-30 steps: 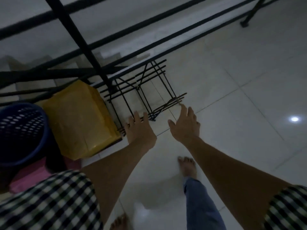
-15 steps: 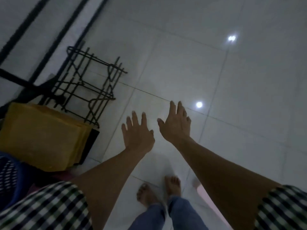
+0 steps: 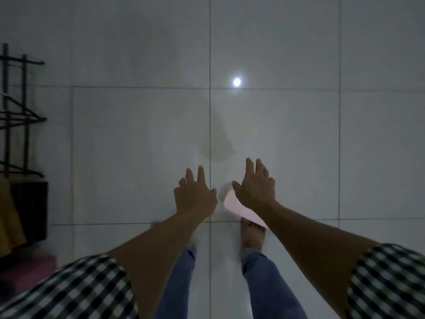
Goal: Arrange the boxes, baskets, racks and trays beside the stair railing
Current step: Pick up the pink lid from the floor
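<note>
My left hand (image 3: 195, 196) and my right hand (image 3: 255, 187) hang in front of me over the white tiled floor, fingers spread and holding nothing. A black wire rack (image 3: 18, 116) stands at the far left edge, well away from both hands. Below it at the left edge show a corner of the yellow-brown box (image 3: 10, 215), a dark object (image 3: 32, 210) beside it, and a pink thing (image 3: 27, 268) under my left sleeve. The blue basket and the stair railing are out of view.
Glossy white floor tiles (image 3: 138, 146) fill the view, with a bright lamp reflection (image 3: 236, 82) ahead. My bare feet (image 3: 251, 233) and jeans stand below my hands. A pale pink patch (image 3: 239, 209) lies on the floor under my right wrist.
My view has swung right, away from the railing: the rack and box slid to the left edge and the basket left the view. Both hands stayed empty and spread.
</note>
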`<state>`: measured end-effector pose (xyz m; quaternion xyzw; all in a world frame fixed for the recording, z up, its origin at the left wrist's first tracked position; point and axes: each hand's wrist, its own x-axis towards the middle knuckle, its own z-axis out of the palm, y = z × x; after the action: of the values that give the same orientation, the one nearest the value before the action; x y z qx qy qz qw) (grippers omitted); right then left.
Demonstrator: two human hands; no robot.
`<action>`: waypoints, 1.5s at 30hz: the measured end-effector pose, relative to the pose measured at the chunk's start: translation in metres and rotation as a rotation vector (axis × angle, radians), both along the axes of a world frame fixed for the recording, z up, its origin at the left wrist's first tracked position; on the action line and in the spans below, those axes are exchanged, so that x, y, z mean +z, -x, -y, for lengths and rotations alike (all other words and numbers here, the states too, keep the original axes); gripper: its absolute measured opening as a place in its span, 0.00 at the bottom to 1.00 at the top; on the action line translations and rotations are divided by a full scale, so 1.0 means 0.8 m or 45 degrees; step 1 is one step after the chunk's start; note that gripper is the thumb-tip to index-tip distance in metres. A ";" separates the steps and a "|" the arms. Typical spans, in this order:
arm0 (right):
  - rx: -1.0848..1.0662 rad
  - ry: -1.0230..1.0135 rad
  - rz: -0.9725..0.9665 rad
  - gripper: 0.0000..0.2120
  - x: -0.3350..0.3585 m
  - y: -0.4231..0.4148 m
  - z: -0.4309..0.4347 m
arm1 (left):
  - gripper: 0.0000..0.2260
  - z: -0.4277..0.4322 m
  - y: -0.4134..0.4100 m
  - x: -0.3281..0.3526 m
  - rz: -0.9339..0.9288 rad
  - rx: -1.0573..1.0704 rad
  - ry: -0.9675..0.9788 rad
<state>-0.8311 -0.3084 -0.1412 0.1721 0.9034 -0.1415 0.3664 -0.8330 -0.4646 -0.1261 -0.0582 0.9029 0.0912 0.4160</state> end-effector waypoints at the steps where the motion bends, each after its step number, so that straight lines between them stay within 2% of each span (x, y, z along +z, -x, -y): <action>1: 0.007 0.003 0.034 0.39 -0.021 -0.013 -0.018 | 0.34 -0.019 -0.012 -0.020 0.062 0.042 -0.006; 8: 0.021 -0.012 0.273 0.47 -0.158 -0.107 -0.130 | 0.36 -0.126 -0.094 -0.170 0.346 0.217 -0.057; 13: 0.120 -0.005 0.358 0.54 -0.231 -0.158 -0.165 | 0.38 -0.140 -0.111 -0.251 0.362 0.290 0.002; 17: 0.188 0.011 0.355 0.60 -0.266 -0.187 -0.165 | 0.40 -0.137 -0.113 -0.291 0.397 0.518 -0.052; 24: 0.303 -0.106 0.176 0.54 -0.280 -0.210 -0.165 | 0.29 -0.131 -0.114 -0.299 0.317 0.640 -0.207; 26: 0.284 -0.085 0.079 0.51 -0.262 -0.201 -0.165 | 0.27 -0.125 -0.108 -0.284 0.228 0.701 -0.277; 30: 0.282 -0.065 -0.055 0.49 -0.193 -0.157 -0.153 | 0.29 -0.112 -0.083 -0.227 0.023 0.991 -0.436; 34: 0.165 -0.012 -0.182 0.46 -0.096 -0.088 -0.099 | 0.34 -0.104 -0.057 -0.140 -0.009 1.262 -0.571; 36: 0.132 0.025 -0.278 0.44 -0.042 -0.053 -0.055 | 0.30 -0.096 -0.047 -0.086 -0.020 1.355 -0.673; 40: 0.161 0.054 -0.487 0.34 0.064 0.003 0.041 | 0.18 -0.046 -0.021 0.027 -0.156 1.658 -0.996; 43: 0.210 0.089 -0.561 0.36 0.134 0.029 0.110 | 0.13 0.021 0.001 0.103 -0.260 1.767 -1.169; 45: 0.242 0.133 -0.590 0.39 0.170 0.042 0.158 | 0.13 0.069 0.011 0.143 -0.344 1.796 -1.220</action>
<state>-0.8651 -0.4347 -0.0052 0.0303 0.9669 -0.1883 0.1696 -0.8417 -0.5199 -0.0119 -0.4122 0.5617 0.7053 0.1308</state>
